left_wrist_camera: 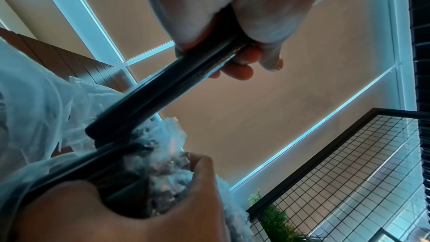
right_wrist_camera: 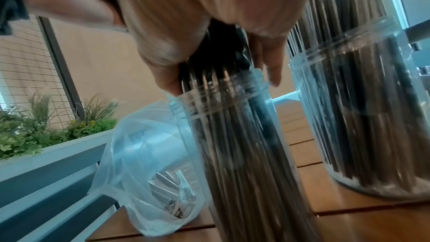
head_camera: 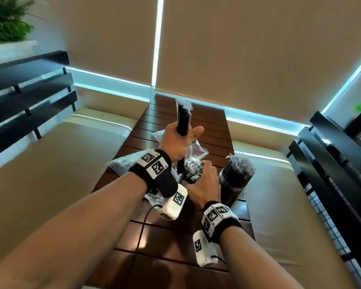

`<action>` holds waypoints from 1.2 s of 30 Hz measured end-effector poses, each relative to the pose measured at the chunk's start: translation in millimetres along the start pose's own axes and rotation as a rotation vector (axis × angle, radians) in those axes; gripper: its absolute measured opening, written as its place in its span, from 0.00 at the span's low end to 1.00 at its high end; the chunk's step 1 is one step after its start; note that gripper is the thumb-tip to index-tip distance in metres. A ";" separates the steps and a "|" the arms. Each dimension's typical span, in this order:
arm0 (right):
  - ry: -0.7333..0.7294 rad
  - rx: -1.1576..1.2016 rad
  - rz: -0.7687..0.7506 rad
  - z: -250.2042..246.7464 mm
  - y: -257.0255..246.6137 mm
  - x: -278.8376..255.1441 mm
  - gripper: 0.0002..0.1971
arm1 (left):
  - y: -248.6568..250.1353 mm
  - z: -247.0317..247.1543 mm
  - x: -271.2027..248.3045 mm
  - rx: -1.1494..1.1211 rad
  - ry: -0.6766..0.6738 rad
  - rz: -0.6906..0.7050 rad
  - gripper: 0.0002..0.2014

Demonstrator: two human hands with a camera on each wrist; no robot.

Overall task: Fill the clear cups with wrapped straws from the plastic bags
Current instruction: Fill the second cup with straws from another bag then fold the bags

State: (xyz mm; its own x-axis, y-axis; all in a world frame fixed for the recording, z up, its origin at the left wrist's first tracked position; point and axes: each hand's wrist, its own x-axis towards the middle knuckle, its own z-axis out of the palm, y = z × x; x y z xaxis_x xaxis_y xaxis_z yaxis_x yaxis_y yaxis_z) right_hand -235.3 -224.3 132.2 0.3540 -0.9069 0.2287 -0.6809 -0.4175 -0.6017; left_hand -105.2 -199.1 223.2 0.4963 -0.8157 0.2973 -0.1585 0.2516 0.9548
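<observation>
My left hand (head_camera: 182,134) grips a bundle of black wrapped straws (head_camera: 183,117) and holds it upright above the table; its fingers (left_wrist_camera: 242,69) curl round the bundle (left_wrist_camera: 163,95). Lower down, my right hand (head_camera: 202,176) grips the tops of the straws (right_wrist_camera: 223,84) standing in a clear cup (right_wrist_camera: 253,154). In the head view that cup is hidden under the hand. A second clear cup (head_camera: 234,184), packed with straws, stands just to the right (right_wrist_camera: 363,120). Crumpled plastic bags (head_camera: 123,163) lie around the hands, and one (right_wrist_camera: 149,168) holds a few wrapped straws.
All this is on a narrow slatted wooden table (head_camera: 175,243) between two cream seat cushions (head_camera: 56,163). Dark railings (head_camera: 29,97) run along both sides. Blinds cover the windows beyond the table's far end. A planter with greenery (right_wrist_camera: 46,132) stands to the left.
</observation>
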 end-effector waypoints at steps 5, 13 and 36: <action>0.017 0.012 -0.046 -0.2 9.4 6.4 0.35 | -8.1 -0.8 2.6 -0.045 0.039 -0.035 0.19; -0.043 -0.109 -0.134 -5.1 14.2 9.8 0.31 | -20.7 9.6 6.9 -0.069 0.055 -0.103 0.18; -0.026 0.007 -0.193 5.8 23.5 18.0 0.35 | -40.1 11.4 5.6 -0.240 -0.058 -0.124 0.22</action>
State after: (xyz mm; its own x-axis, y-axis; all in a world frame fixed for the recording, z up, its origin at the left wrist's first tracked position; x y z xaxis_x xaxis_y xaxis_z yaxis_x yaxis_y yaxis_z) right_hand -241.3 -250.1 117.8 0.4946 -0.8079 0.3205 -0.5942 -0.5834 -0.5536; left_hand -105.7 -219.7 186.5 0.4484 -0.8746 0.1843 0.1106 0.2589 0.9595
